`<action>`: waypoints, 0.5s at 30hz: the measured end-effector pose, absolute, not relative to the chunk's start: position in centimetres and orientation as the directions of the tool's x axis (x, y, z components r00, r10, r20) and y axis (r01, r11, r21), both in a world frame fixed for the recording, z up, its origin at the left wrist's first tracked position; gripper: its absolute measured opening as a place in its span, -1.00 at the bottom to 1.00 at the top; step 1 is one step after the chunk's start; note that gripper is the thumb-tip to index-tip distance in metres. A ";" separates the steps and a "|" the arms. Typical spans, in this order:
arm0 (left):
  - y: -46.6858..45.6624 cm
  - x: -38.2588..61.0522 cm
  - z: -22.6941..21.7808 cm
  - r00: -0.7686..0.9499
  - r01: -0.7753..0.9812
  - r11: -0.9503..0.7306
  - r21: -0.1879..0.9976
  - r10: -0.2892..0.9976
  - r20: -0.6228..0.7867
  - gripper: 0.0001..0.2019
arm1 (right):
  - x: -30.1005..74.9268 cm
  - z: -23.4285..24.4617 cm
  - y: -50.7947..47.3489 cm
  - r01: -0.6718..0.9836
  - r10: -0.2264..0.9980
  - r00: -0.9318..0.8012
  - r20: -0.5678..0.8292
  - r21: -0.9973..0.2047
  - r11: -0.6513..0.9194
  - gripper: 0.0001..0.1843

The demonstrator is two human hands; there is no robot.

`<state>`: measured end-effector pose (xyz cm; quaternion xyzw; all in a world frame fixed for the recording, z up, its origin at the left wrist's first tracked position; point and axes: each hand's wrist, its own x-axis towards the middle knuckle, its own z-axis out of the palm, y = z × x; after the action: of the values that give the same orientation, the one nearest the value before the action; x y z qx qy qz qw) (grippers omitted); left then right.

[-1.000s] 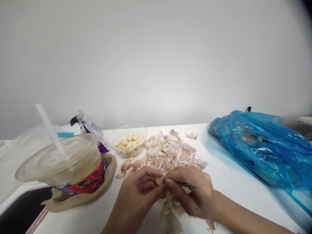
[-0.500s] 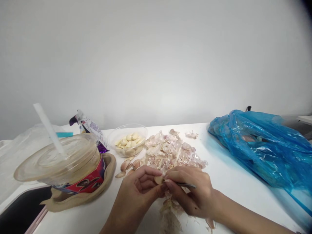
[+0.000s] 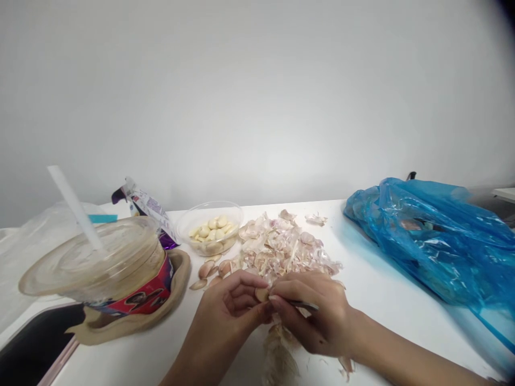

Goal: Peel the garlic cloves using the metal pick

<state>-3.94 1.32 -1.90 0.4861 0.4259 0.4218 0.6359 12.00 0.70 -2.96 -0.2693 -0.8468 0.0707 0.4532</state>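
Item: one small tan, oval garlic clove in papery skin (image 3: 262, 294), at lower centre of the frame. We find it pinched between thumb and forefinger of the left hand (image 3: 231, 311), the other fingers curled inward, probably to steady so small a piece.

Item: one thin, grey, metallic-looking tool (image 3: 306, 305), pinched in the right hand (image 3: 317, 305), low and close to the fingertips, presumably for fine control. Its tip is hidden; we cannot tell its shape.

Item: loose tan and pinkish cloves in their skins (image 3: 207, 269), smooth and teardrop-shaped, left of centre, within easy reach of the left hand.

Item: one clear, round plastic bowl (image 3: 183, 236), holding glossy ivory bare cloves (image 3: 217, 230); we judge its walls keep them apart from the scraps.

Item: one heap of brittle, translucent pink-white garlic skins (image 3: 277, 246), centre, just beyond the hands.

Item: one crinkled, glossy blue plastic bag (image 3: 422, 241), right of frame.

Item: one lidded clear plastic cup with white straw (image 3: 132, 257), left, seated in a moulded brown pulp carrier (image 3: 183, 273), likely for stability.
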 end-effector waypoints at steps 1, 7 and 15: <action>1.3 -3.9 -1.9 0.278 -0.118 0.172 0.978 0.951 -0.133 -0.77 | 12.0 -3.0 0.7 0.394 0.522 -0.444 0.728 -0.365 0.844 -0.88; 1.5 -4.0 -2.0 0.272 -0.115 0.156 0.981 0.955 -0.120 -0.78 | 12.1 -2.9 0.6 0.397 0.520 -0.442 0.731 -0.361 0.844 -0.88; 1.5 -4.1 -2.3 0.299 -0.124 0.145 0.982 0.949 -0.103 -0.79 | 12.1 -3.1 0.7 0.397 0.530 -0.447 0.721 -0.371 0.839 -0.89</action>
<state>-4.07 1.48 -2.31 0.4984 0.4139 0.4232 0.6334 12.06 0.72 -3.13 -0.2736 -0.8472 0.0739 0.4493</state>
